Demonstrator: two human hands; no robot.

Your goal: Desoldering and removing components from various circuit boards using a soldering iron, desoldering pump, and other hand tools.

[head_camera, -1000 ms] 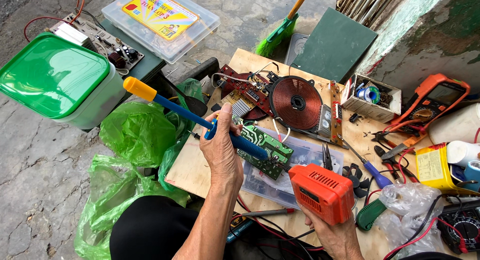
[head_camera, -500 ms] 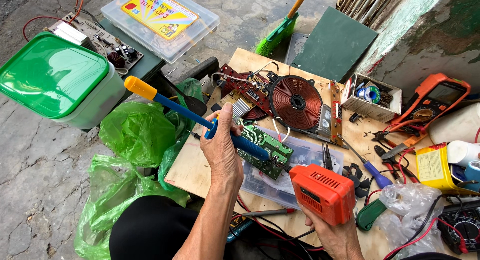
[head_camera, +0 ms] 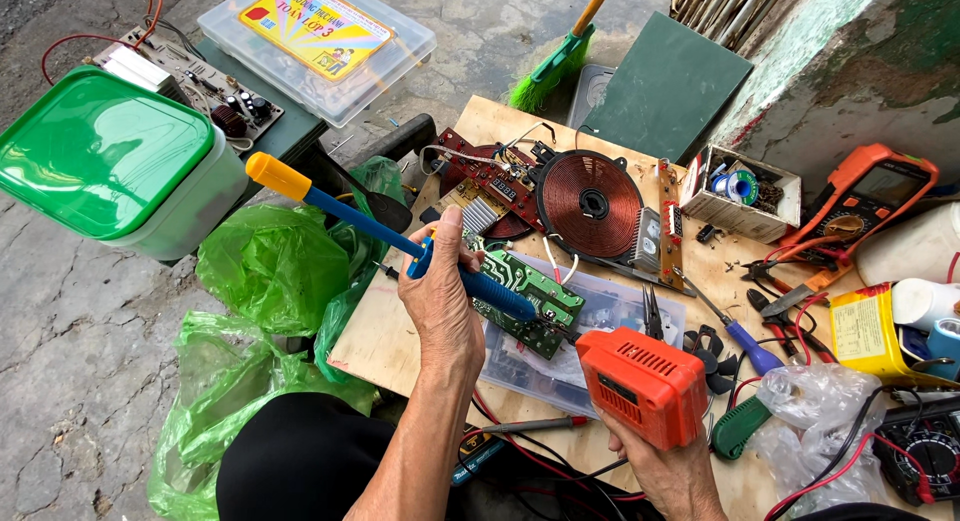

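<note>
Head view: a blue desoldering pump (head_camera: 400, 243) with a yellow plunger is gripped by the left hand (head_camera: 441, 303), its tip held on a green circuit board (head_camera: 528, 299) lying on a clear plastic case (head_camera: 610, 316) on the wooden board (head_camera: 395, 346). An orange soldering gun (head_camera: 643, 384) is clasped by the right hand (head_camera: 668, 473); its tip appears to touch the circuit board, though that is partly hidden

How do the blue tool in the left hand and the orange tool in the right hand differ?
The blue tool is long and thin, with a yellow end; the orange tool is short and boxy, with vent slots. The left hand grips the blue tool around its middle; the right hand holds the orange tool from below. Both point at the green board.
</note>
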